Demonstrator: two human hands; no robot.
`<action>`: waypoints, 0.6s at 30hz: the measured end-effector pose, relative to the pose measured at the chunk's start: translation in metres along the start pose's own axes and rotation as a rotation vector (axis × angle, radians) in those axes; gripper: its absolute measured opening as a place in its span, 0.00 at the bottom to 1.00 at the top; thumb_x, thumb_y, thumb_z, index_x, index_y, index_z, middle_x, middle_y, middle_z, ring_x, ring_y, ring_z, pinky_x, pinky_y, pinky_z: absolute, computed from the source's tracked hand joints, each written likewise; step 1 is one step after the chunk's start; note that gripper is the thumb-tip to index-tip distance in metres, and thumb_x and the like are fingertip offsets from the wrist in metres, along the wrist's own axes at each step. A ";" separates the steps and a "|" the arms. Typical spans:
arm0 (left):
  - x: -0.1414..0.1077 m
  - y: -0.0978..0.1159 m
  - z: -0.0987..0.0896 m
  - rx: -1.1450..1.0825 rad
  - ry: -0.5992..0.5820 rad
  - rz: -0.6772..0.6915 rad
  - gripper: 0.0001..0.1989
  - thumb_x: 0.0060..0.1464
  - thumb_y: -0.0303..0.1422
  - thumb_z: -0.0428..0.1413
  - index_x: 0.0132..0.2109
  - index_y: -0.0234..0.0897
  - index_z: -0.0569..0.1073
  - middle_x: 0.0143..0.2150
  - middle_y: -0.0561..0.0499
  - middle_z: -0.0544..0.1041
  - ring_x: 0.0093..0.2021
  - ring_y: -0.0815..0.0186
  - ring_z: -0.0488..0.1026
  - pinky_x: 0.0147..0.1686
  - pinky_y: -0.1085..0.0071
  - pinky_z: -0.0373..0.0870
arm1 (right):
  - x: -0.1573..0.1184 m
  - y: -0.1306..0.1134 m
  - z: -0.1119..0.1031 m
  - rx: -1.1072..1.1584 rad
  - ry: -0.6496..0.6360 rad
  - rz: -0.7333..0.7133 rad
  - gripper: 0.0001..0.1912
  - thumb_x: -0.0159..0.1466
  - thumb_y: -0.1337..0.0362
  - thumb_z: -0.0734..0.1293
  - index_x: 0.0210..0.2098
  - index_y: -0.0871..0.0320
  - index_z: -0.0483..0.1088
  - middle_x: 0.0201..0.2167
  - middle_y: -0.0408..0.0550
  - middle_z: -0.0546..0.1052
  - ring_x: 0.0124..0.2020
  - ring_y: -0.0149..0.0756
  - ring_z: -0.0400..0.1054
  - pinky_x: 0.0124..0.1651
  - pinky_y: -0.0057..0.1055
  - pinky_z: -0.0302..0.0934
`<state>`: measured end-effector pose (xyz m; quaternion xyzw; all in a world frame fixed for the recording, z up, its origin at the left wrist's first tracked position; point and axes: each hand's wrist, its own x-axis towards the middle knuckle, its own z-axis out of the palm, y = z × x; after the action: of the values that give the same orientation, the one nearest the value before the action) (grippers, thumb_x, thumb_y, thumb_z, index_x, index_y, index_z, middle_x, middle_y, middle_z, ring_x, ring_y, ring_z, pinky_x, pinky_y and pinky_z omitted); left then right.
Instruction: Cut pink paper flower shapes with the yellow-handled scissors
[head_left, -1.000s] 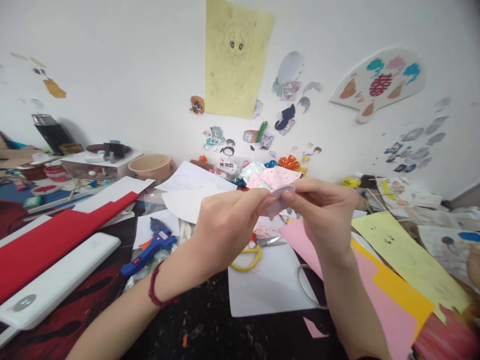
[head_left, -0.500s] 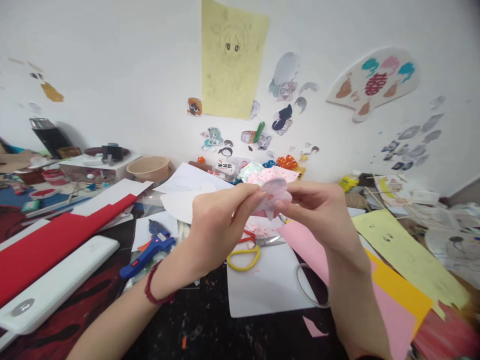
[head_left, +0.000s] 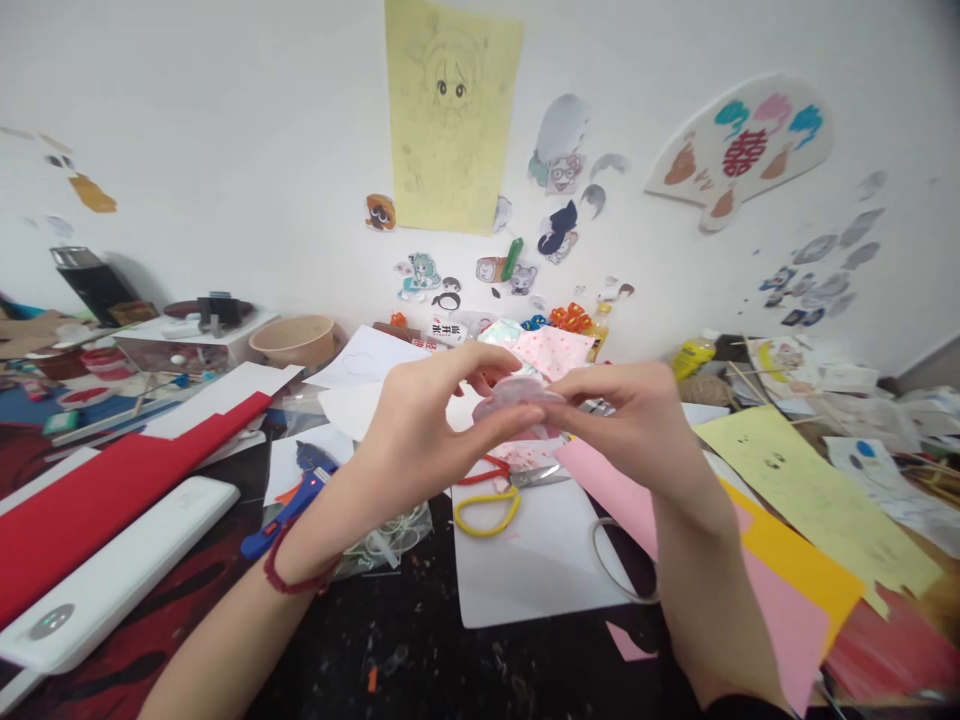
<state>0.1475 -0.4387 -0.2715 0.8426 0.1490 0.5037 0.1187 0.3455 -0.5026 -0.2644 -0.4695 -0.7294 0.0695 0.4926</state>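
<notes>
While our left hand (head_left: 427,412) holds the paper flower (head_left: 514,393) between thumb and curled fingers, our right hand (head_left: 637,412) pinches its right edge; each grip is narrow, closed around thin paper. The flower is raised above the counter (head_left: 420,640), tilted nearly edge-on to us. Nearer us lie the scissors (head_left: 486,512), yellow handle foremost, on a white sheet (head_left: 532,570). A pink sheet (head_left: 611,490) runs behind our right forearm, and our left one hides part of the blue glue gun (head_left: 279,525). Half a second ago the flower's face was turned towards us; now it has tipped flatter and our left fingers arch over it.
</notes>
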 end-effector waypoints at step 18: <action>-0.006 -0.008 0.002 0.457 -0.188 0.216 0.08 0.61 0.27 0.57 0.32 0.34 0.77 0.26 0.52 0.75 0.28 0.66 0.69 0.28 0.68 0.62 | -0.002 0.009 0.003 -0.308 -0.213 -0.202 0.09 0.65 0.61 0.72 0.29 0.57 0.76 0.22 0.37 0.74 0.24 0.24 0.63 0.28 0.26 0.54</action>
<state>0.1456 -0.4337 -0.2804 0.9017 0.1564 0.3861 -0.1156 0.3487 -0.4981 -0.2719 -0.4538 -0.8227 -0.0432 0.3397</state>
